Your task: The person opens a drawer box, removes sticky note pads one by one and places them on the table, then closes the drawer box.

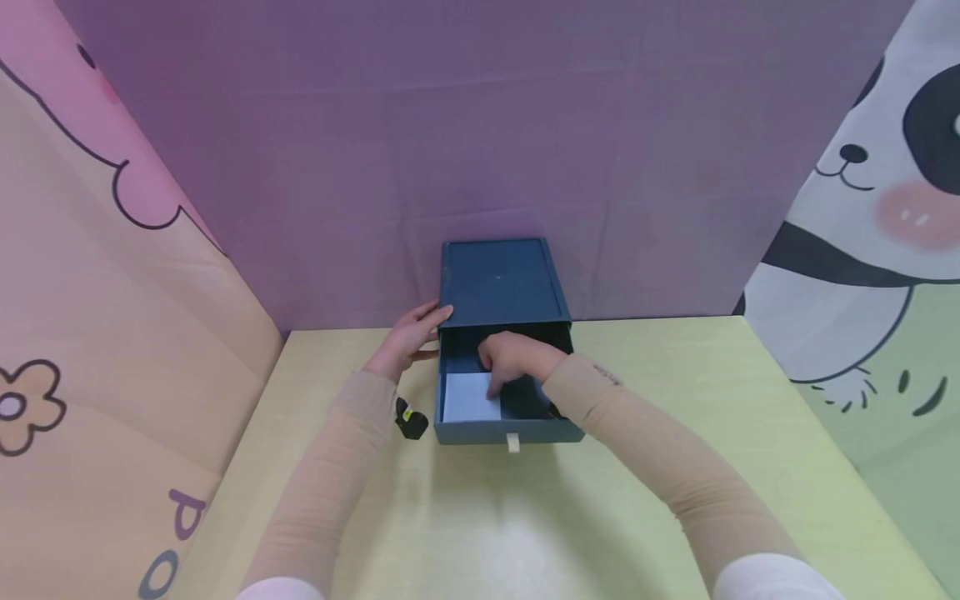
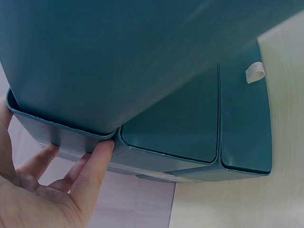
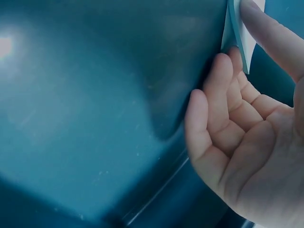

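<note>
A dark blue drawer cabinet (image 1: 498, 283) stands against the back wall, its top drawer (image 1: 472, 432) pulled out toward me. Inside the drawer, on its left, is a flat white notepad (image 1: 468, 397). My right hand (image 1: 517, 357) reaches in over it. The right wrist view has the notepad (image 3: 247, 35) tilted up on edge, pinched between the thumb and the fingers. My left hand (image 1: 408, 337) braces the cabinet's left side. In the left wrist view its nearly straight fingers (image 2: 92, 175) press on the side wall, just below the top drawer.
A small black object (image 1: 411, 419) with a yellow mark shows beside my left wrist. White pull tabs hang on the top drawer (image 1: 513, 442) and a lower drawer (image 2: 255, 72). The pale wooden table (image 1: 660, 367) meets a purple cloth wall (image 1: 345, 183) behind, with printed cloths on both sides.
</note>
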Tool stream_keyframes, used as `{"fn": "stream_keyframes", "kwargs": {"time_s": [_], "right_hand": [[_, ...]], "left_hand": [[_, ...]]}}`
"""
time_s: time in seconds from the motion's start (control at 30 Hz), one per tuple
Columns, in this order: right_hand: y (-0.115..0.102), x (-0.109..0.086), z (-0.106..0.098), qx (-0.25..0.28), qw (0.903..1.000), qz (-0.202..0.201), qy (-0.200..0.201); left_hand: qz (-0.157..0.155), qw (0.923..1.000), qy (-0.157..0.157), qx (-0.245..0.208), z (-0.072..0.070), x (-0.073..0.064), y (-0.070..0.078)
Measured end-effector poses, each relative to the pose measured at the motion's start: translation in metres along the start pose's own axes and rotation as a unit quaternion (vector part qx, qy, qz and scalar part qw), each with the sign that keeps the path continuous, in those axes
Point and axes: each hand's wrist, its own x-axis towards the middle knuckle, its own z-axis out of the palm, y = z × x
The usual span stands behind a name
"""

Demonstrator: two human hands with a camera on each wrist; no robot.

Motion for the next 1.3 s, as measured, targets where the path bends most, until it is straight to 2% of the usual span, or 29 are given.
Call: {"fn": "stream_keyframes", "kwargs": {"time_s": [0.57, 0.8, 1.07, 1.3], "right_hand": [[0.0029, 0.0016, -0.0012, 0.013, 0.9995, -0.014, -0.024], [0.0039, 0.0002, -0.0011, 0.03, 0.9992, -0.013, -0.024], [0.005, -0.0007, -0.0019, 0.074, 0.9969, 0.006, -0.025], [0.0052, 0.0007, -0.0016, 0.134, 0.9894, 0.044, -0.034]], "left_hand": [[-0.014, 0.9999, 0.004, 0.005, -0.0001, 0.0015, 0.0011], [-0.009, 0.9999, 0.003, 0.008, -0.0005, 0.0015, 0.0004], [-0.004, 1.0, 0.005, 0.003, -0.0001, 0.0028, 0.0001], [-0.002, 0.9999, 0.01, 0.004, 0.0002, 0.0027, -0.0014]]}}
